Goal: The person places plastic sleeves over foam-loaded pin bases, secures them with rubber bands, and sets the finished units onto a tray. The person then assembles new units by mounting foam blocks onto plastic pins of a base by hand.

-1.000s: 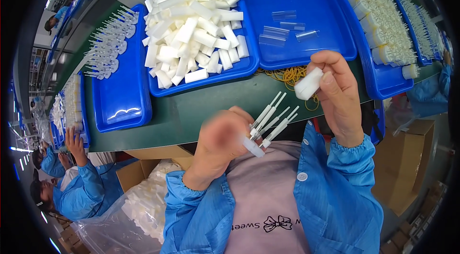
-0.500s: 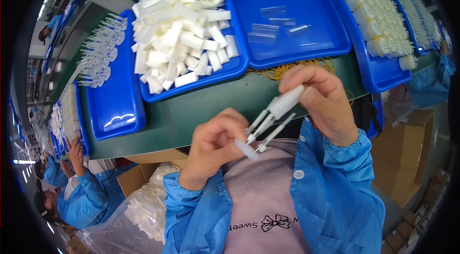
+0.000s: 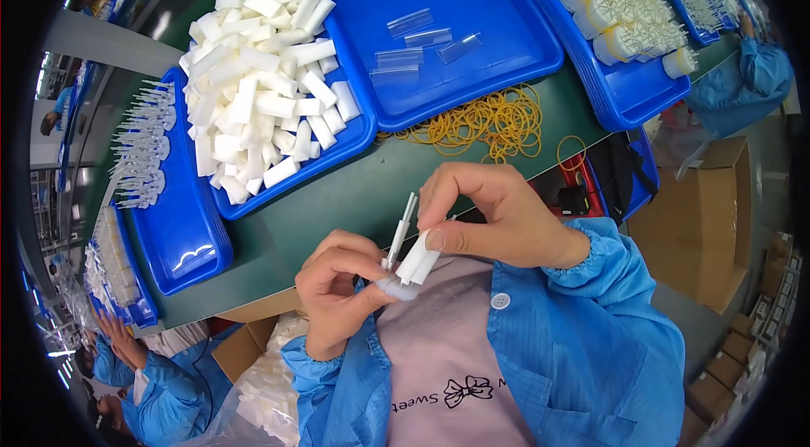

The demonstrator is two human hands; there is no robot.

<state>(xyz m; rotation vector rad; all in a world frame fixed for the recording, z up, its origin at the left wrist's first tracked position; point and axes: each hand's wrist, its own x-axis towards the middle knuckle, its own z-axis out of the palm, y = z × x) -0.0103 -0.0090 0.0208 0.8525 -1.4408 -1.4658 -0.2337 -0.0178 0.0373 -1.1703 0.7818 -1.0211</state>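
Note:
In front of my chest, my left hand (image 3: pixel 342 282) pinches the translucent round base of a pronged white plastic part (image 3: pixel 396 240). Thin rods stick up from that base. My right hand (image 3: pixel 494 215), thumb and fingers closed, grips a white foam strip (image 3: pixel 418 260) that stands among the rods just above the base. Whether the foam wraps round a rod or only lies against it, I cannot tell. Beyond my hands, a blue tray (image 3: pixel 291 170) holds a heap of white foam blocks (image 3: pixel 253 84). Yellow rubber bands (image 3: pixel 498 122) lie loose on the green table (image 3: pixel 287 223).
Several clear tubes (image 3: pixel 411 23) lie in a wide blue tray (image 3: pixel 506 42). At the right, stacked blue trays (image 3: pixel 620 101) carry banded white bundles (image 3: pixel 607 4). Pronged parts (image 3: pixel 143 143) fill one end of a left tray (image 3: pixel 181 245). Co-workers (image 3: pixel 169 401) sit at the left; cardboard boxes (image 3: pixel 692 219) stand right.
The foam strip in my right hand has gone from the rods' far ends down beside the base. Both hands have drawn closer together, and the view has shifted.

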